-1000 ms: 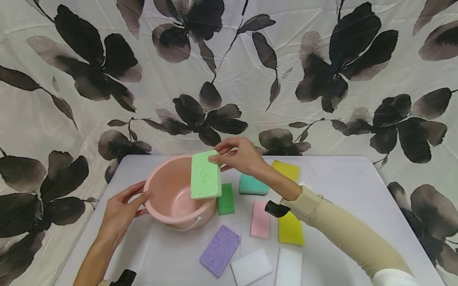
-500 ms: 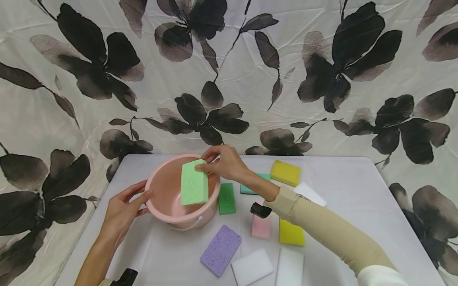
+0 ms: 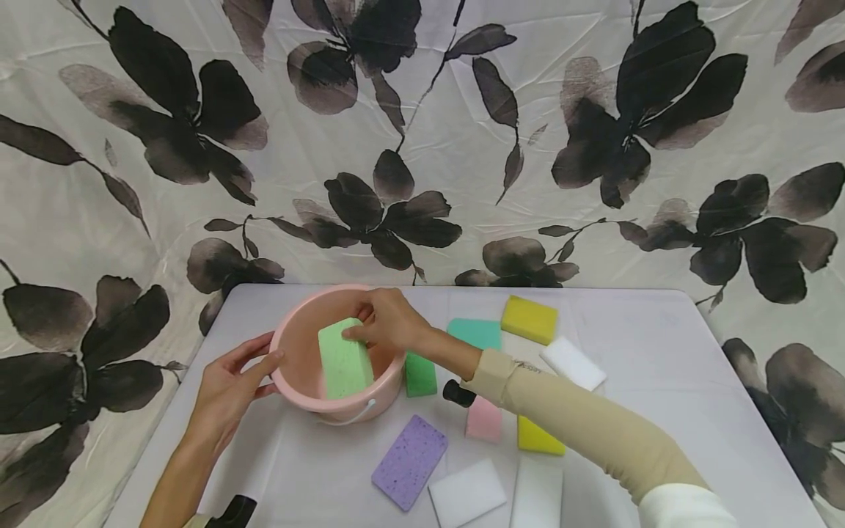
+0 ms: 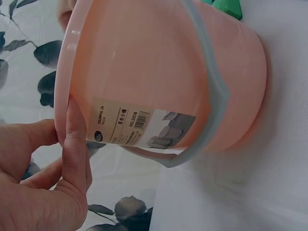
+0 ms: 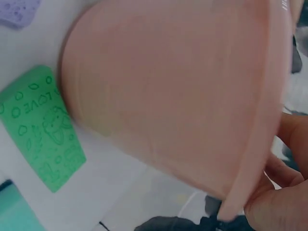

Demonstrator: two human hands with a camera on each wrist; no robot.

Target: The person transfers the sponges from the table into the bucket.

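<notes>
A pink bucket stands at the left of the table, its handle hanging down along the outside. My left hand pinches the bucket's left rim between thumb and fingers; the left wrist view shows this grip beside a paper label. In my right hand is a light green sponge, pinched at its upper right corner and held tilted inside the bucket's mouth. The bucket wall hides that sponge in the right wrist view, where my right hand shows at the rim.
Right of the bucket lie a green sponge, a teal sponge, a pink sponge, yellow sponges and a white block. A purple sponge and more white blocks lie nearer the front. Floral cloth hangs behind the table.
My right hand has moved left and down, carrying the light green sponge from above the bucket's right rim into its mouth. My left hand keeps its hold on the rim.
</notes>
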